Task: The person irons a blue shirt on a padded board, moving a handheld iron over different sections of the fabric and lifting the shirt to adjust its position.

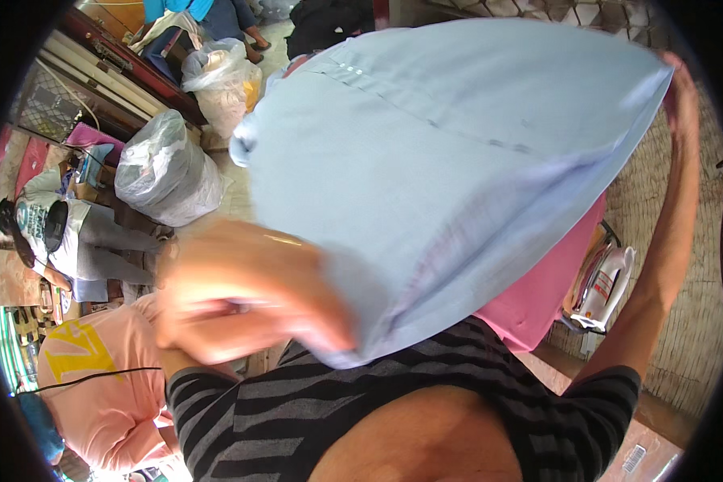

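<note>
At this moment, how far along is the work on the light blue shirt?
Mid-handling. The light blue shirt is lifted and spread in the air, off the pink-covered board. The left hand, blurred, grips its lower end and the right hand its far corner. The iron stands aside on the board, untouched. Whether the shirt is already pressed cannot be told; it is not yet folded or set down.

Matt light-blue cloth shirt

White iron, pink cloth, 2 tied plastic sacks
</note>
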A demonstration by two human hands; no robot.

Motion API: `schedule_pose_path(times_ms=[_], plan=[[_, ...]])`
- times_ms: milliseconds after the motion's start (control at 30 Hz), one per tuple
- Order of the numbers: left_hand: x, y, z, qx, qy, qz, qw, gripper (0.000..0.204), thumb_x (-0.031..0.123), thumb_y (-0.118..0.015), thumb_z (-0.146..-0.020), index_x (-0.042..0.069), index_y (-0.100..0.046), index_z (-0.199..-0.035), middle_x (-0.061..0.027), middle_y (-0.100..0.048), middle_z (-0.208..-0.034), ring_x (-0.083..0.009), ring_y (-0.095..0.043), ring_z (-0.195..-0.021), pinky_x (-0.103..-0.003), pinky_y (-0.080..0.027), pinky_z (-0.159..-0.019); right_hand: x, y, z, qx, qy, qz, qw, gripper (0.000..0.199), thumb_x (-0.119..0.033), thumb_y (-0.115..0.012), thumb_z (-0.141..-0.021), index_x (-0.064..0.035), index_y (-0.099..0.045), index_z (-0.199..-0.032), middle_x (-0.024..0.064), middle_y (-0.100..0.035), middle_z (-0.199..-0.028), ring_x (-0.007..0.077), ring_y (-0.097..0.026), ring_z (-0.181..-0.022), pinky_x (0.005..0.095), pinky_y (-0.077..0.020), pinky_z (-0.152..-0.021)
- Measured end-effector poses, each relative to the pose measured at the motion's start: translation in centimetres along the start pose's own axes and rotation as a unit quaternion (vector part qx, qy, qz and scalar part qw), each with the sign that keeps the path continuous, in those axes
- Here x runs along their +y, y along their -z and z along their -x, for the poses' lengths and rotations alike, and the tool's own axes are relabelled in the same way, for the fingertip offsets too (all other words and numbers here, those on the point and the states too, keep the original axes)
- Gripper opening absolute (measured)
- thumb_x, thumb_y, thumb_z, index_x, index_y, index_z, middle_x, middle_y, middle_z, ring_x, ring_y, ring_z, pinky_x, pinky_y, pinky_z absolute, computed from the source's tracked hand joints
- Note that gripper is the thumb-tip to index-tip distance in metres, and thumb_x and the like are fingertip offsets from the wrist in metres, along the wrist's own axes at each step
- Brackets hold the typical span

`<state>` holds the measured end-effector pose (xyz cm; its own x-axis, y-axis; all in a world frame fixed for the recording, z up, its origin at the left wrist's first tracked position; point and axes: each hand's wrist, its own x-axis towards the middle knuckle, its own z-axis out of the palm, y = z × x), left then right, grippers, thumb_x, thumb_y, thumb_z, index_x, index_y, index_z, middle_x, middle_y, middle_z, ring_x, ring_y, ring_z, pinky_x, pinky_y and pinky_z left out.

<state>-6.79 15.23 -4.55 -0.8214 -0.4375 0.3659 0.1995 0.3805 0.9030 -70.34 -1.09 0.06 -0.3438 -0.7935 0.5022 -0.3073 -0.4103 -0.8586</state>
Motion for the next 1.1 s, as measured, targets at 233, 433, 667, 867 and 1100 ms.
schedule_pose_path(times_ms=[233, 433, 667, 867, 1100], plan=[[-19.9, -14.2, -3.1, -0.133, 0.179, 0.293, 0.930, 0.028, -0.009, -0.054, -0.088, 0.000, -0.064, -0.113, -0.0112, -0.067, -0.115, -0.0192, -0.062, -0.111, -0.033, -0.044, -0.099, 18.2, 10.2, 14.9, -0.030, -0.147, 0.131, 0.980, 0.015, -0.004, -0.054, -0.087, -0.0053, -0.067, -0.093, 0.0029, -0.064, -0.096, 0.0148, -0.058, -0.091, 0.0286, -0.0465, -0.084], [-27.1, -22.9, -3.7, -0.223, 0.185, 0.352, 0.890, 0.032, -0.009, -0.055, -0.088, 0.000, -0.061, -0.118, -0.0109, -0.066, -0.115, -0.0198, -0.061, -0.112, -0.033, -0.043, -0.101, 22.0, 14.4, 19.7, -0.028, -0.141, 0.348, 0.927, 0.017, -0.006, -0.054, -0.084, -0.0053, -0.066, -0.096, 0.0059, -0.066, -0.092, 0.0175, -0.061, -0.084, 0.0304, -0.0483, -0.080], [-27.4, -22.9, -6.3, -0.277, 0.091, 0.073, 0.954, 0.028, 0.011, -0.066, -0.089, 0.001, -0.063, -0.115, -0.0172, -0.066, -0.113, -0.0349, -0.063, -0.101, -0.041, -0.049, -0.090, 21.0, 13.3, 24.5, -0.135, -0.015, 0.540, 0.831, 0.032, 0.000, -0.050, -0.082, -0.0106, -0.066, -0.107, 0.0129, -0.066, -0.113, 0.0358, -0.062, -0.106, 0.0414, -0.0490, -0.092], [-28.4, -17.0, -13.4, 0.009, -0.042, -0.252, 0.967, 0.032, 0.019, -0.071, -0.085, 0.007, -0.064, -0.114, -0.0138, -0.063, -0.119, -0.0326, -0.059, -0.113, -0.046, -0.044, -0.093, 8.8, 11.7, 36.3, 0.053, 0.028, 0.717, 0.695, 0.038, -0.017, -0.062, -0.087, -0.0071, -0.061, -0.123, 0.0213, -0.056, -0.128, 0.0412, -0.055, -0.117, 0.0469, -0.0446, -0.099], [-33.0, -19.8, -13.2, -0.101, -0.010, -0.422, 0.901, 0.074, 0.058, -0.061, -0.084, 0.022, -0.042, -0.147, -0.0128, -0.022, -0.161, -0.0434, -0.020, -0.146, -0.063, -0.018, -0.112, 8.8, 12.8, 43.8, 0.139, -0.286, 0.532, 0.784, 0.049, -0.041, -0.064, -0.092, 0.0006, -0.060, -0.119, 0.0225, -0.065, -0.103, 0.0339, -0.064, -0.097, 0.0425, -0.0492, -0.086]])
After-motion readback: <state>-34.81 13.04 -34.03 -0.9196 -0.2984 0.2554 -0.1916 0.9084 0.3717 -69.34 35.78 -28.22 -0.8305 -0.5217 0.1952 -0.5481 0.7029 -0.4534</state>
